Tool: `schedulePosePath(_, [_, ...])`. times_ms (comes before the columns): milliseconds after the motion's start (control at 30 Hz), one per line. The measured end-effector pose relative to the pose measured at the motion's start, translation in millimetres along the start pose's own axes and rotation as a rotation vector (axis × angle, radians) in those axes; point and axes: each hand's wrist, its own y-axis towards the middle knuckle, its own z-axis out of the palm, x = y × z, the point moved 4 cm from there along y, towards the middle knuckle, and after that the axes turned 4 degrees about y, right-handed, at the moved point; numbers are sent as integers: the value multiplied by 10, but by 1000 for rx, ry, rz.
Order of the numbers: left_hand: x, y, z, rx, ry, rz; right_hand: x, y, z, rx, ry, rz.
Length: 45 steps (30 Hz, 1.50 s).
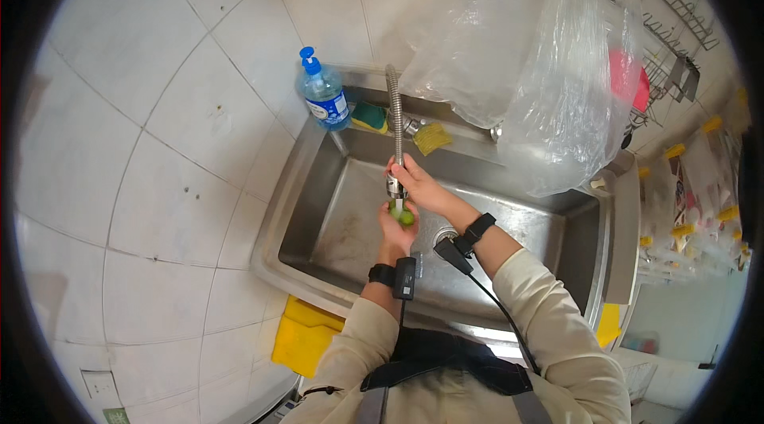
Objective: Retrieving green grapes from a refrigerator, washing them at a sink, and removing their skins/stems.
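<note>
My left hand holds small green fruits, perhaps limes, cupped in its palm over a stainless steel sink. Water runs onto them from the spout of a flexible metal faucet. Just above, my right hand grips the faucet near its spray head. The exact number of fruits is hard to tell, as the fingers and the stream partly cover them. The sink's drain lies to the right of my left hand, partly behind the device on my right wrist.
At the sink's back left corner stands a blue soap pump bottle, beside a green and yellow sponge. A yellow scrubbing cloth lies by the faucet base. Clear plastic bags hang over the back right. A yellow cloth hangs at the front left.
</note>
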Motion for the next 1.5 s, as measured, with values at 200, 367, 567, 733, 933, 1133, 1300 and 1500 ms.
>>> schedulePosePath(200, [-8, -224, 13, 76, 11, -63, 61, -74, -55, -33, -61, -7])
schedulePosePath(367, [-1, -405, 44, 266, -18, -278, 88, -69, -77, -11, -91, -11])
schedulePosePath(567, [-23, -570, 157, 310, 98, -303, 117, -193, -208, 36, 30, 237])
schedulePosePath(733, [-37, -593, -14, 263, 117, -321, 95, -272, -548, 126, 217, 283])
schedulePosePath(933, [-15, -699, -254, 322, 80, -427, -445, -2, -895, -43, 341, 458])
schedulePosePath(1133, [-134, -869, -161, 413, -150, -362, -401, 798, -817, -105, 675, 306])
schedulePosePath(1300, [-354, -1171, -10, 495, -276, -278, -269, 589, -826, -78, 401, 347])
schedulePosePath(1500, [-241, -1229, -20, 341, -73, -224, 124, -968, -731, 67, 57, 229])
